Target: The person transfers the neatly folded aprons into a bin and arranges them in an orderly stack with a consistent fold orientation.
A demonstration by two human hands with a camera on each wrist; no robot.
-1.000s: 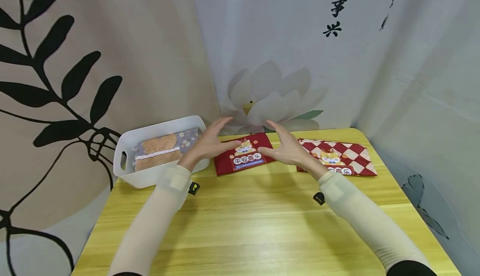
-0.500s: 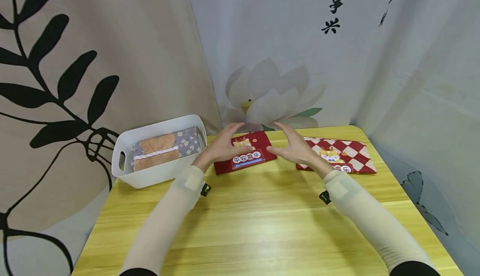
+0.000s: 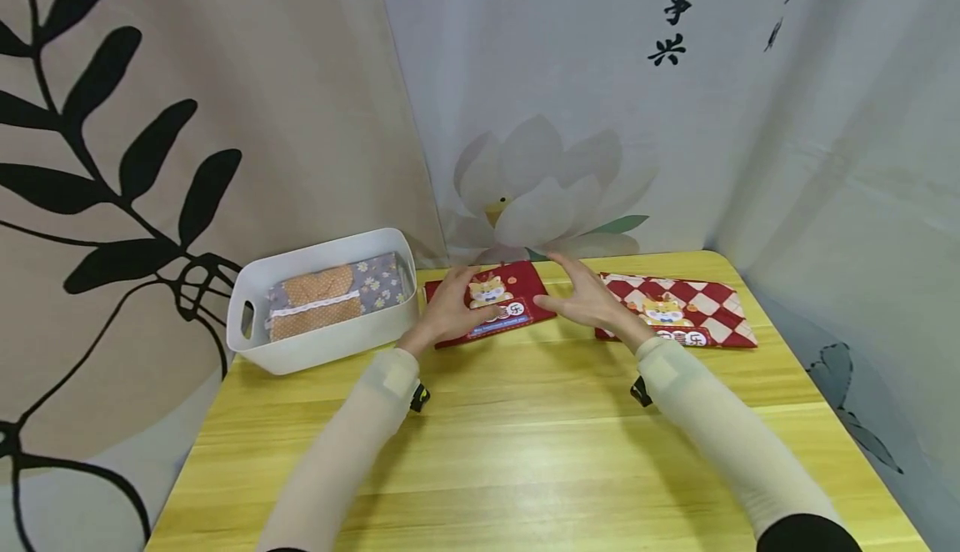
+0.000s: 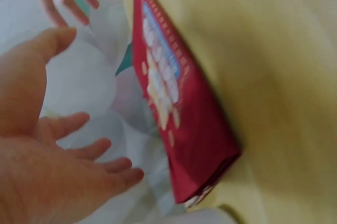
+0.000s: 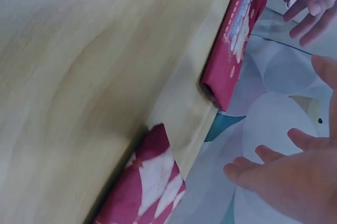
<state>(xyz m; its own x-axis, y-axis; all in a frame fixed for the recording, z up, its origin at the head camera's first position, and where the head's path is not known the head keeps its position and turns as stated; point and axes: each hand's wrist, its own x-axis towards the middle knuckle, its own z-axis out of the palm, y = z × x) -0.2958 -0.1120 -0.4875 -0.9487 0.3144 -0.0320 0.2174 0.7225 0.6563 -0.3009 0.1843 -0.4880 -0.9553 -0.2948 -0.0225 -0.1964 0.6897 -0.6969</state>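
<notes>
A flat dark-red fabric pouch (image 3: 522, 283) with a cartoon animal and white lettering lies at the table's back middle. My left hand (image 3: 452, 308) hovers over its left part, fingers and thumb spread, covering some of the lettering. In the left wrist view, the left hand (image 4: 58, 166) holds nothing and appears apart from the red pouch (image 4: 181, 124). My right hand (image 3: 588, 298) hangs by the pouch's right edge with thumb and fingers apart. A red-and-white checkered pouch (image 3: 708, 306) lies to its right, partly behind the right wrist; the right wrist view shows the right hand (image 5: 295, 176) touching neither pouch.
At the back left stands a white plastic basket (image 3: 251, 281) with a handle slot. Inside lies a folded grey floral and orange dotted cloth item (image 3: 330, 295). Behind the wooden table (image 3: 510, 444) hangs a printed curtain (image 3: 540, 77), close to the back edge.
My left hand has moved rightward from beside the basket to over the red pouch. The right hand shifted slightly right, then back a little. Pouches and basket appear to stay in place.
</notes>
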